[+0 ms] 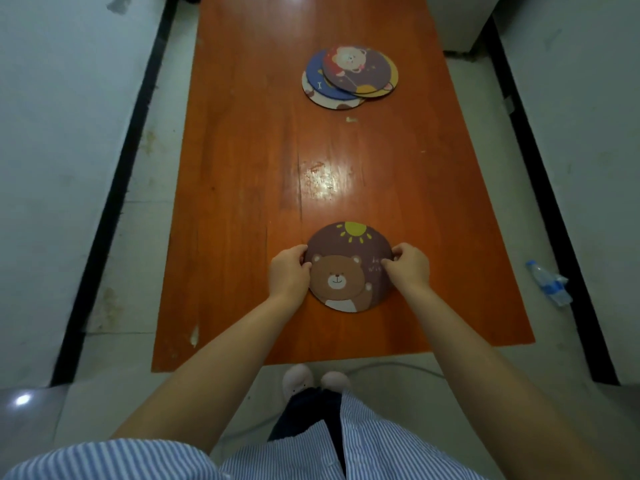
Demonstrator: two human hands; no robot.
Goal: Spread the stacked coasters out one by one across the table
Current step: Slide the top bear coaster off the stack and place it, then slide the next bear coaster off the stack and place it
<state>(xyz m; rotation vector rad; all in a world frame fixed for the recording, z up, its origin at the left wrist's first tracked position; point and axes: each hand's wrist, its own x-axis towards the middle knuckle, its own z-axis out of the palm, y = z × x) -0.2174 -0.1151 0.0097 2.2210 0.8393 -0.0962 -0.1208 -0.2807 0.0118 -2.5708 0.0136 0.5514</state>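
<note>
Both hands on it: the left hand (289, 273) pinches the left edge of the bear coaster (348, 266), the right hand (408, 266) pinches the right edge, fingers curled tight on the rim. The coaster sits near the table's (242, 202) close end. Far up the table, well apart, lies the loose stack of coasters (349, 77), fanned and overlapping. A plastic bottle (549, 282) lies on the floor to the right.

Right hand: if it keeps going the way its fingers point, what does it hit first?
The right hand points inward across the bear coaster it grips, so it would likely meet the left hand on the opposite edge first. Exact heading is hard to judge.
</note>
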